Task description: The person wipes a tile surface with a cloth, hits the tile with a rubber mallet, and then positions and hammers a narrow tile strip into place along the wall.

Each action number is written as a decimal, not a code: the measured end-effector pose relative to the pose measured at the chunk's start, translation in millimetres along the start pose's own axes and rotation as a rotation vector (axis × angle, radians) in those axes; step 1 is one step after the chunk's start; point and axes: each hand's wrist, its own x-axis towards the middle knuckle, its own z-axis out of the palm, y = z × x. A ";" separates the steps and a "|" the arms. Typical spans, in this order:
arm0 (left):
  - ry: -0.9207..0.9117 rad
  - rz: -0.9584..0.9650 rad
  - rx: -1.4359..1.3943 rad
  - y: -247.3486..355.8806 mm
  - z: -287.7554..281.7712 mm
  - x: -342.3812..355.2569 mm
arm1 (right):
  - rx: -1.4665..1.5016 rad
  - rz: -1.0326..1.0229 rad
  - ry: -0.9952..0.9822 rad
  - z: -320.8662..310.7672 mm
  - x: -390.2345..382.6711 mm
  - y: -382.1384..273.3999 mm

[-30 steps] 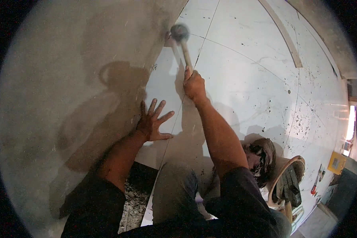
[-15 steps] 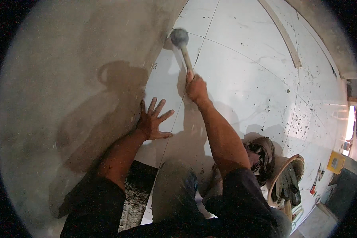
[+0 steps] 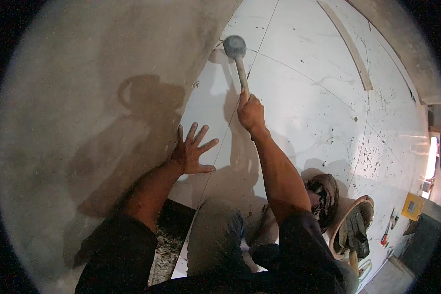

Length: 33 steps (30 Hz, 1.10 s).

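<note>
Here, the hands are apart | right hand wraps round the pale wooden handle of a round dark-grey mallet, perhaps to keep it steady | mallet is over shiny white floor tiles, near the plain brown-grey wall | left hand spreads wide on them, maybe for leaning.

Watched through single head view, left fisheye of worn pair. I looked steeply down from above knee: hands near, mid-frame; wall filled left, tiled floor centre and right.
</note>
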 end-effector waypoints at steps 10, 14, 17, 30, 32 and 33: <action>-0.176 -0.085 0.045 4.0 -7.4 -5.2 | 0.029 -0.073 -0.002 -2.0 -15.6 -29.9; -0.108 -0.065 0.031 2.4 0.3 -1.4 | -0.071 -0.081 -0.080 -0.8 2.0 -10.3; 0.077 0.002 -0.029 -6.1 14.1 -7.1 | 0.111 -0.088 0.035 3.2 -19.1 -31.6; 0.037 0.003 -0.061 0.8 12.3 -12.4 | 0.055 -0.045 -0.145 -6.5 -34.1 -36.9; -0.215 -0.069 0.046 1.9 -9.7 -4.9 | -0.004 -0.065 -0.120 10.9 -48.5 -10.6; -0.212 -0.075 0.055 -1.4 -12.9 -0.6 | -0.055 -0.093 -0.088 22.7 -51.5 4.6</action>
